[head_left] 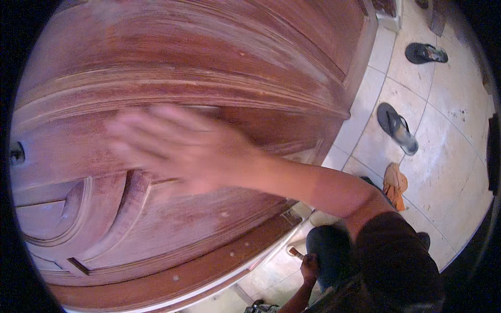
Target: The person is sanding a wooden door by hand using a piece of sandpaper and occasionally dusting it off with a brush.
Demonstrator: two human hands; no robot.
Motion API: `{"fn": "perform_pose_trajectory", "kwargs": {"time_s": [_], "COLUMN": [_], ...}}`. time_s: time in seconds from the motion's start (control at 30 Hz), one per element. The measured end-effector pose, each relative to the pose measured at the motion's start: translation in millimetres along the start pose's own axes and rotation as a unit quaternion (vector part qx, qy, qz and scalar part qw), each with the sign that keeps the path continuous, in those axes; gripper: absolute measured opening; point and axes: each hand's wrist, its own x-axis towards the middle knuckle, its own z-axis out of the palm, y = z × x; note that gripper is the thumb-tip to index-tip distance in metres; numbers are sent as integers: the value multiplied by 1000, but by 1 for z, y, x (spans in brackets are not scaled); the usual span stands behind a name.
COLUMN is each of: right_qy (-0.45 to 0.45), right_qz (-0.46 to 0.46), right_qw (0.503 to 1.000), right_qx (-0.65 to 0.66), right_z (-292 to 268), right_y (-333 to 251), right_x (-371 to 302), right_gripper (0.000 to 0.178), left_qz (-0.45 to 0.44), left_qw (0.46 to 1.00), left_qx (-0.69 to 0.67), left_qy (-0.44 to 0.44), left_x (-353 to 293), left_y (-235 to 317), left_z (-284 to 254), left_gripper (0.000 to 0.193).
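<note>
My right hand (182,146) lies across a large reddish-brown wooden door (209,57), its back toward me and fingers stretched out to the left. Motion blurs it, and its palm is hidden, so whether anything is under it I cannot tell. The door has carved mouldings, a curved raised panel (117,216) below the hand, and whitish, dusty patches. Low down by my knee, my left hand (309,267) is closed around a small, slim reddish-brown tool (296,253), which is too small to name.
Two dark flip-flops (389,121) (417,53) lie apart on the pale tiled floor (449,141) at the right. A crumpled orange cloth (395,183) rests near my right arm. Dark metal hardware (18,152) is at the door's left. A dark object (261,307) shows at the lower edge.
</note>
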Motion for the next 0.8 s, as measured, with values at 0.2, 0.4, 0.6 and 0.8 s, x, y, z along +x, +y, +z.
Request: {"fn": "perform_pose_trajectory", "kwargs": {"time_s": [0.2,0.4,0.6,0.8], "right_qy": [-139,47,-115,-52], "right_qz": [79,6,99,2], "right_qw": [987,987,986,976], "right_qx": [-30,156,-68,210], "right_z": [-53,2,-48,-24], "right_y": [63,7,80,21], "right_x": [-171,39,-237,-39], "right_gripper": [84,85,72,84], "left_qz": [25,40,1,77], "left_qw": [998,997,991,997], "left_qx": [63,58,134,17], "left_qy": [17,18,-8,17], "left_x": [18,18,15,18], "left_y": [24,24,70,17], "left_z": [-8,-16,-16,-8], "left_gripper": [41,35,35,33]}}
